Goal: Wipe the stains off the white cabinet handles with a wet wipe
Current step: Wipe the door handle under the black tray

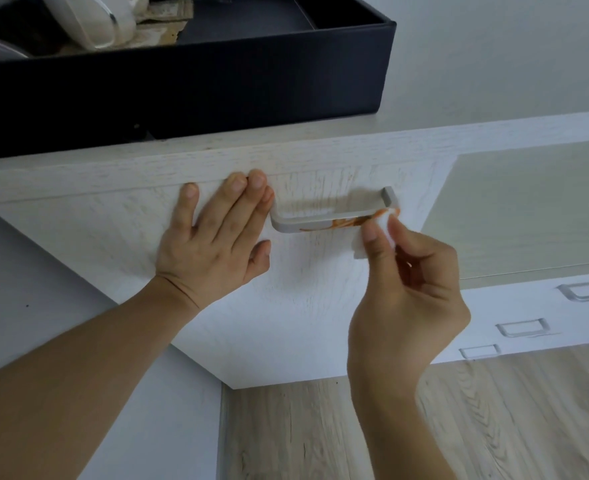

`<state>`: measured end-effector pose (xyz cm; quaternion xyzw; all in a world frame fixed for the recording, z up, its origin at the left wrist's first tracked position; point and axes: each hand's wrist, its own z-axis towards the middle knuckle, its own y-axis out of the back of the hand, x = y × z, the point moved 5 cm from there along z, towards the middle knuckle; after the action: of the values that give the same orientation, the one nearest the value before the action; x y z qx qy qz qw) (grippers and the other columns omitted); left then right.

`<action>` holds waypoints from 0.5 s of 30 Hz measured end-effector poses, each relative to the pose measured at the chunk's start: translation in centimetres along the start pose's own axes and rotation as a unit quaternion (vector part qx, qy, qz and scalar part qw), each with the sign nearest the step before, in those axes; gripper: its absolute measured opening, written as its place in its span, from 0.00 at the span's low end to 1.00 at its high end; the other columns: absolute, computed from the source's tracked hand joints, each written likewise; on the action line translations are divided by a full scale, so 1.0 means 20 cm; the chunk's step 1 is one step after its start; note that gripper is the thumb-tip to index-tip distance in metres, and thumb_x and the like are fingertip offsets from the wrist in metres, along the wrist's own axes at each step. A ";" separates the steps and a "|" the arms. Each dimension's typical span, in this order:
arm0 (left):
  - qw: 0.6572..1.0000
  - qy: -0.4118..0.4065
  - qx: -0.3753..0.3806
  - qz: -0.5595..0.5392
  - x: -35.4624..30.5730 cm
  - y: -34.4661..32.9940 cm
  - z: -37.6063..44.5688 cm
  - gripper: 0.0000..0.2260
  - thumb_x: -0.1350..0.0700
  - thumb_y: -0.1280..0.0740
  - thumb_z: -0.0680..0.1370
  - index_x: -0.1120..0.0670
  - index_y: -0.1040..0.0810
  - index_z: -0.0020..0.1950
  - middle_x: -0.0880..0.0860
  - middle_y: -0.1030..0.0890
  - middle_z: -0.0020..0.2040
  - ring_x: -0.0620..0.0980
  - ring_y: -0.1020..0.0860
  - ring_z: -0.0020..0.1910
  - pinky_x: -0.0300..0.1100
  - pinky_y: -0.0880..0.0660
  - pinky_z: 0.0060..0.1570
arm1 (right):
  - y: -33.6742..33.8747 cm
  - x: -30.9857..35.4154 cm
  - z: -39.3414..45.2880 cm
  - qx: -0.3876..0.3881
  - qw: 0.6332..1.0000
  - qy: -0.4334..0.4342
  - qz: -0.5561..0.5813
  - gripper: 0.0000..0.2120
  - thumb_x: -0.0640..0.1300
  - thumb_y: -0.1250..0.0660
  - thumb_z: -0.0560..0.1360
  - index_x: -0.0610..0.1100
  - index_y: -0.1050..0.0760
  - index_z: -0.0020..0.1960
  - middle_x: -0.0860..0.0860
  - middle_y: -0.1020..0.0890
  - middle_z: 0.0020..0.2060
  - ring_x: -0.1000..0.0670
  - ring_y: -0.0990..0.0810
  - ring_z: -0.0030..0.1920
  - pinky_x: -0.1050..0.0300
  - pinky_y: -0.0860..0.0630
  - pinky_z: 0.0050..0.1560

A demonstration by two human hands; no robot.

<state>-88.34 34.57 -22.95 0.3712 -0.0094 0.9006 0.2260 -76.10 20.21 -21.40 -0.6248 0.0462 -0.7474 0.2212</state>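
Observation:
A white bar handle [307, 225] juts from the white cabinet front [286, 306]. An orange-brown stain [346, 223] smears its right half. My right hand [404, 292] pinches a folded white wet wipe [381, 233] between thumb and fingers and holds it against the handle's right end; the wipe's top edge shows orange. My left hand [213, 237] lies flat on the cabinet front just left of the handle, fingers straight, fingertips near the top edge.
A dark open box [217, 81] holding white items sits on the cabinet top above the hands. To the right stands another white unit with several recessed handles [523, 329]. Light wood flooring [424, 427] lies below.

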 end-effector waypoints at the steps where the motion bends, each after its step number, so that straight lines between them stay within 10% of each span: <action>1: 1.000 -0.001 0.000 0.000 0.00 0.00 0.00 0.31 0.47 0.48 0.78 0.65 0.47 0.76 0.60 0.53 0.78 0.55 0.52 0.77 0.56 0.54 0.74 | 0.00 0.01 -0.01 0.014 1.000 0.021 -0.013 0.09 0.42 0.27 0.69 0.55 0.22 0.41 0.53 0.19 0.39 0.56 0.20 0.42 0.68 0.26 0.47; 15: 1.000 0.006 0.002 -0.006 -0.01 0.00 0.00 0.32 0.47 0.47 0.78 0.64 0.49 0.76 0.59 0.54 0.78 0.55 0.53 0.77 0.56 0.54 0.74 | -0.01 0.02 -0.02 0.045 0.985 0.144 -0.081 0.07 0.38 0.28 0.71 0.44 0.20 0.48 0.54 0.20 0.41 0.60 0.21 0.44 0.67 0.25 0.46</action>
<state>-88.27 34.50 -23.04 0.3663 -0.0041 0.9013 0.2313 -76.63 20.15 -21.06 -0.5018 -0.0066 -0.8462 0.1792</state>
